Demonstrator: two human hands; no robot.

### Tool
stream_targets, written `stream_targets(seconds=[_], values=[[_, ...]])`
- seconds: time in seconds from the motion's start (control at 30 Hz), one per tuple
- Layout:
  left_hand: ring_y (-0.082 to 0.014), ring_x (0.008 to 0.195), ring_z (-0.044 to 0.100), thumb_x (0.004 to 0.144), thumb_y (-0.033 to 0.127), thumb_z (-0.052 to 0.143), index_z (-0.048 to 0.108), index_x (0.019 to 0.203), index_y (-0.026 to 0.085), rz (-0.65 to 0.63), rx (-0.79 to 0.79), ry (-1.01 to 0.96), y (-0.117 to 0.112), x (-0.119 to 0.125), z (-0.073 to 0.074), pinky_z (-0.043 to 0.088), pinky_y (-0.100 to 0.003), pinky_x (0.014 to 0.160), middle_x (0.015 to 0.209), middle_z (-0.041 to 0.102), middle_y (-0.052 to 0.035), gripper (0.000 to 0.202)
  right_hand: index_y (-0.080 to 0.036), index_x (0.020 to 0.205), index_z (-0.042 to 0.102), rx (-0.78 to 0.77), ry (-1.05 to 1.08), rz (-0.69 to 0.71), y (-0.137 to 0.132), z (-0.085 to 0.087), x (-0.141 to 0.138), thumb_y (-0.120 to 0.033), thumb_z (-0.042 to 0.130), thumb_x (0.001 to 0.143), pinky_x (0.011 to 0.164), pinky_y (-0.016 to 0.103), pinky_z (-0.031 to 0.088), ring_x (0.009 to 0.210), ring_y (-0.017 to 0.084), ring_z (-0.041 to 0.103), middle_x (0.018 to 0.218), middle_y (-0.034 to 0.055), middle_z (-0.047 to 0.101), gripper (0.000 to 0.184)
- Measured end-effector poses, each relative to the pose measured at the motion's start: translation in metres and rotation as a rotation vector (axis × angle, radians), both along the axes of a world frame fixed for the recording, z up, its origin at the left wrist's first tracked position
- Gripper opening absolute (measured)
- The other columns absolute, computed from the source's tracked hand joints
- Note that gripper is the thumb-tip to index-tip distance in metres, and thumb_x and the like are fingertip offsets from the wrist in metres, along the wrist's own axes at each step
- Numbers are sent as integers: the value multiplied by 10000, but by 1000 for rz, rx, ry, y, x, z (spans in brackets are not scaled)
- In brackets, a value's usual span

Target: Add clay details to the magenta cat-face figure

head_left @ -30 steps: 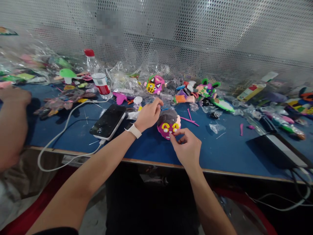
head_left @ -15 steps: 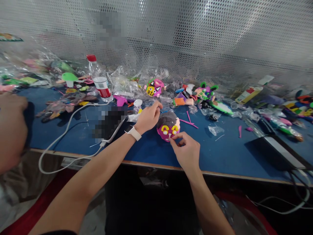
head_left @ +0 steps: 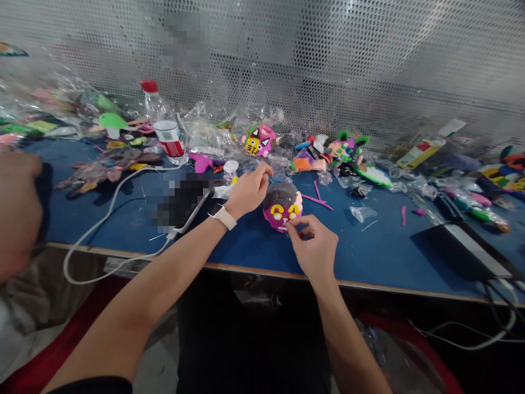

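Note:
A round clay face (head_left: 271,210) with a grey top, magenta skin, yellow brows and white eyes sits near the table's front. At its upper left is my left hand (head_left: 251,190), closed, with the fingers curled together; whatever they hold is hidden. My right hand (head_left: 314,241) is closed in a pinch, thumb and forefinger meeting at the face's nose and mouth area. Anything between those fingertips is too small to make out. Thin magenta clay strips (head_left: 318,200) lie right of the face.
Behind stand a red-capped bottle (head_left: 169,137) and a pink-and-yellow clay face (head_left: 262,141). A phone (head_left: 184,202) with a white cable lies left; a black device (head_left: 463,251) is right. Another person's hand (head_left: 18,202) reaches in at far left. Plastic wrappings line the perforated wall (head_left: 254,60).
The view has shifted slightly. My right fingertips have moved slightly up and right, uncovering more of the white mouth piece. My left hand stays beside the face.

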State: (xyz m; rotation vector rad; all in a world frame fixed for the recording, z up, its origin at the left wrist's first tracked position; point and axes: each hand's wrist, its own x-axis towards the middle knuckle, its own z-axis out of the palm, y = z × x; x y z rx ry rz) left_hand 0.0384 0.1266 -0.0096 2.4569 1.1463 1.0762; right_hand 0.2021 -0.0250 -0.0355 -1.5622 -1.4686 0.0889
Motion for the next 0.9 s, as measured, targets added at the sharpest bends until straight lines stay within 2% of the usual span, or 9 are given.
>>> stream_targets(seconds=[0.13, 0.23, 0.33, 0.4, 0.47, 0.53, 0.6, 0.73, 0.9], values=[[-190, 669, 627, 1020, 147, 411, 597, 1142, 199, 4, -9, 1, 2, 1, 1, 410, -316, 687, 745, 660, -8, 229, -235, 818, 684, -8, -16, 8, 1, 0, 1, -291, 684, 921, 635, 295, 483, 531, 138, 612, 789, -7, 766, 117], [-186, 732, 644, 1036, 150, 388, 590, 1117, 198, -35, 10, -21, -3, 0, 13, 445, -318, 729, 831, 694, -30, 223, -236, 837, 693, -12, -9, -17, -1, 0, 1, -301, 683, 912, 620, 299, 488, 502, 138, 582, 738, -11, 747, 100], [-182, 853, 660, 1049, 156, 365, 606, 1038, 194, -87, 54, -69, -30, -7, 29, 483, -321, 808, 994, 723, -71, 244, -238, 843, 654, -12, 64, -12, -6, 1, 2, -307, 681, 911, 594, 295, 489, 504, 140, 601, 774, -3, 768, 101], [-168, 783, 654, 1034, 139, 380, 634, 1002, 198, -84, -40, -74, -60, -13, 34, 494, -310, 769, 915, 729, -52, 263, -243, 828, 592, -49, 153, 40, -11, 2, 3, -301, 675, 917, 578, 291, 496, 501, 129, 608, 890, 12, 806, 134], [-166, 765, 677, 1020, 137, 415, 680, 1007, 204, -118, -171, -37, -93, -20, 28, 521, -304, 754, 894, 750, -41, 274, -248, 838, 542, -104, 239, 105, -16, 2, 5, -290, 664, 929, 566, 288, 506, 484, 115, 596, 998, 23, 822, 157], [-178, 816, 716, 1017, 139, 431, 707, 1133, 220, -138, -266, 15, -120, -25, 17, 559, -319, 784, 992, 783, -45, 310, -250, 865, 525, -149, 277, 158, -20, 2, 6, -281, 648, 945, 555, 286, 510, 470, 105, 584, 1056, 33, 824, 150], [-192, 896, 748, 1032, 150, 425, 692, 1269, 237, -117, -331, 26, -137, -26, 4, 592, -338, 840, 1110, 795, -56, 368, -249, 883, 521, -170, 294, 184, -23, 1, 7, -284, 636, 958, 538, 282, 507, 464, 100, 582, 1095, 48, 822, 141], [-225, 1092, 756, 1036, 152, 417, 625, 1428, 245, -62, -299, 61, -144, -19, -12, 612, -381, 934, 1319, 750, -85, 453, -246, 912, 525, -184, 337, 194, -22, 1, 8, -307, 624, 974, 508, 278, 496, 460, 96, 579, 1122, 67, 815, 132], [-227, 921, 776, 1025, 157, 435, 546, 1516, 209, 0, -214, 228, -146, -7, -21, 627, -358, 769, 1227, 782, -108, 506, -248, 960, 529, -194, 342, 252, -21, 0, 8, -310, 613, 984, 503, 277, 493, 467, 93, 573, 1145, 72, 806, 107]])
